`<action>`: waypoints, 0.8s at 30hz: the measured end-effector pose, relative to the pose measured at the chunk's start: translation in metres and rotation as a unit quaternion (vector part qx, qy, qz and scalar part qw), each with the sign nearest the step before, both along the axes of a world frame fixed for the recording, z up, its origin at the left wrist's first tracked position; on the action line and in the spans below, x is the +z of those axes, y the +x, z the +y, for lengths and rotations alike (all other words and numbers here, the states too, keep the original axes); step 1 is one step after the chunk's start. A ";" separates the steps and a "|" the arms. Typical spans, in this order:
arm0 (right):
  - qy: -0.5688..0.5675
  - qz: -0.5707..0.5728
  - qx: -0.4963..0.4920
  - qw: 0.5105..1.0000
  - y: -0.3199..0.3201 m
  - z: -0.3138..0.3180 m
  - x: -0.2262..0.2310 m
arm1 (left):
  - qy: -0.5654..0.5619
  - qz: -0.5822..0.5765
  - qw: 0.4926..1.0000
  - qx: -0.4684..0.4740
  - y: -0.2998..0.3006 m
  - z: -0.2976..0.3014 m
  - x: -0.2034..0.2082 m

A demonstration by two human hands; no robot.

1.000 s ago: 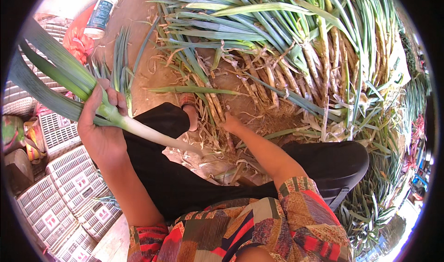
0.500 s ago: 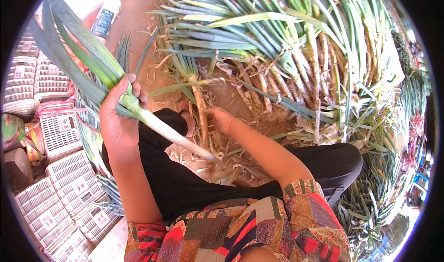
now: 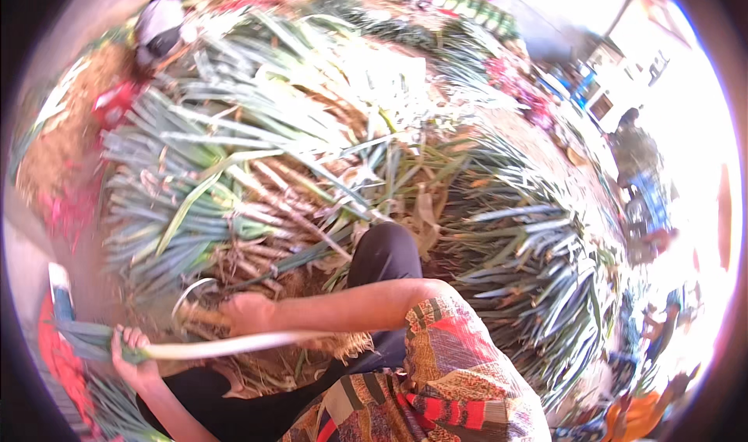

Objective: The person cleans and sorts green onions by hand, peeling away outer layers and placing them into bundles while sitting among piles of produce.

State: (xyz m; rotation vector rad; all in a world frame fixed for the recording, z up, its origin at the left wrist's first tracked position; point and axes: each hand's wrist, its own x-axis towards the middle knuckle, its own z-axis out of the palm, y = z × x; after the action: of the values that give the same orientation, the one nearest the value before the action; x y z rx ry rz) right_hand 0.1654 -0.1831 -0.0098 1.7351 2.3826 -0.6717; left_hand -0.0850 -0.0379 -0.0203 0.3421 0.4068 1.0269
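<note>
My left hand [image 3: 132, 356] is closed round a large green onion [image 3: 234, 347] where its leaves begin. Its white, peeled-looking stalk lies level across my lap, pointing right beneath my right forearm. The leaves stick out to the left of the hand. Dry, fibrous roots [image 3: 354, 345] show close to the stalk's right end. My right hand [image 3: 249, 314] reaches left, just above that stalk, beside a brownish unpeeled stalk [image 3: 201, 314]. Motion blurs the right fingers, and whether they grip that stalk cannot be made out.
A large heap of unpeeled green onions [image 3: 257, 185] spreads in front of me. A darker green heap [image 3: 530, 270] lies to my right. A person [image 3: 160, 33] is at the far left, and others [image 3: 639, 153] are at the right. A bottle [image 3: 61, 290] stands at the left edge.
The view has swung to the right. The onion in my left hand has come down from a slant to nearly level. My right hand remains near the unpeeled stalks.
</note>
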 end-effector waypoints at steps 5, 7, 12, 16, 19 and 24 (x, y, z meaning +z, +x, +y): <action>0.178 0.313 -0.177 0.916 0.019 -0.064 0.036 | 0.087 -0.225 0.958 -0.156 0.054 -0.022 0.025; 0.249 0.309 -0.230 0.888 0.030 -0.068 0.046 | 0.168 -0.223 0.950 -0.141 0.059 -0.032 0.042; 0.464 0.312 -0.348 0.753 0.068 -0.057 0.041 | 0.274 -0.051 0.951 -0.131 0.070 -0.007 0.028; 0.492 0.273 -0.388 0.730 0.048 -0.058 0.027 | 0.188 0.146 0.969 -0.072 0.106 0.028 -0.013; 0.448 0.278 -0.395 0.752 0.024 -0.062 -0.002 | 0.134 0.195 0.968 -0.086 0.141 0.020 -0.008; 0.427 0.304 -0.358 0.773 0.005 -0.080 -0.040 | 0.065 0.208 0.967 -0.134 0.167 0.035 -0.046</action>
State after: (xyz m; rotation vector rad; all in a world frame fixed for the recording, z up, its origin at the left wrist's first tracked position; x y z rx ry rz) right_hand 0.1705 -0.2634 -0.0496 3.3702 2.5489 -0.1544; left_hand 0.0818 -0.0033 -0.0659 0.7175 0.6531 0.7143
